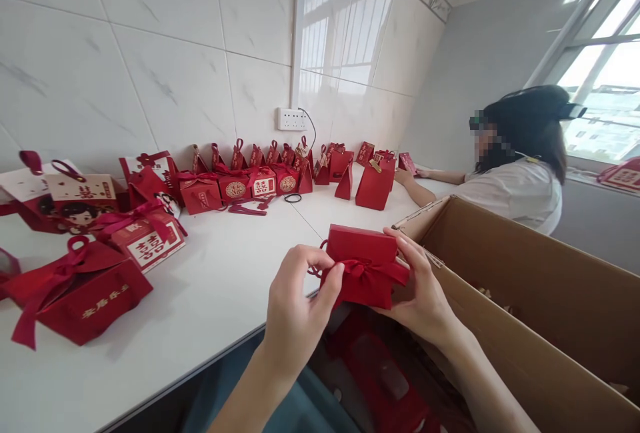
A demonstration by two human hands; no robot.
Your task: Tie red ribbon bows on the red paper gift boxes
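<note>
A small red gift box (pixel 363 242) with a red ribbon (pixel 367 269) tied in a bow round its front is held up just past the table's front edge. My left hand (pixel 300 299) pinches the ribbon at the bow's left side between thumb and index finger. On the box's right side, my right hand (pixel 423 293) grips it, fingers on the upper edge and thumb underneath. A dark red cord loop shows at the box's left, partly behind my left fingers. The back of the box is hidden.
A big open cardboard box (pixel 520 313) stands at the right. Red gift boxes (pixel 203 193) line the wall, and a larger ribboned box (pixel 90 293) sits at the left. A black ring (pixel 293 198) lies mid-table. Another person (pixel 520 173) works at the far right.
</note>
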